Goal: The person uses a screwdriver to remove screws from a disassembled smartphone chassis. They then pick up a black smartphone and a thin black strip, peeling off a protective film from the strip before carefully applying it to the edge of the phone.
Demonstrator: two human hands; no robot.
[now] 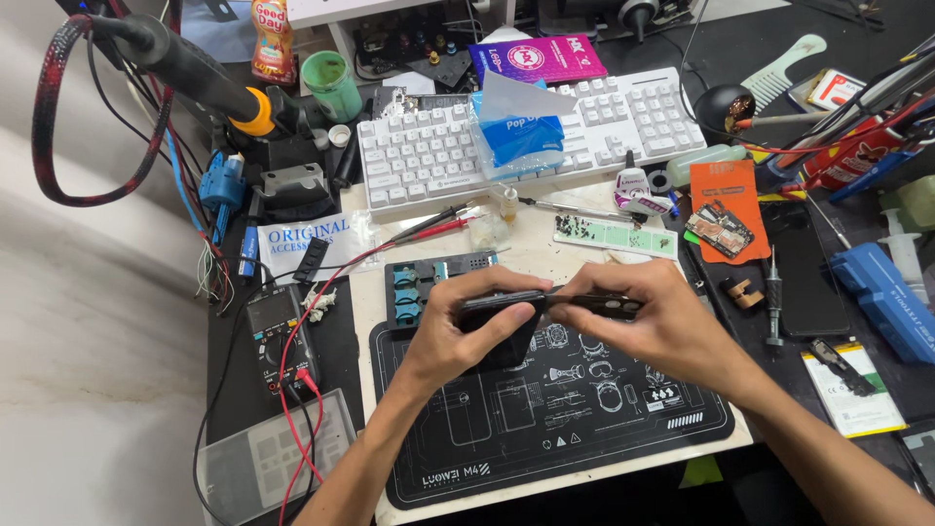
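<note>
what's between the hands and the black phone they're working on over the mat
Nothing visible. The left hand and right hand both grip the black phone directly, holding it edge-up above the black repair mat. The mat below it looks bare apart from its printed outlines; the multimeter and its leads lie off to the left.

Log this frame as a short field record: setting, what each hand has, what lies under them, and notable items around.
setting: cluttered electronics repair bench, seen from above
left hand: grips a dark phone held edge-on
right hand: pinches a thin dark tool at the phone's edge
beneath: black work mat printed with white outlines
behind: white keyboard with a blue tissue pack on it
left side: multimeter with red and black leads
right side: orange card, screwdriver
</note>
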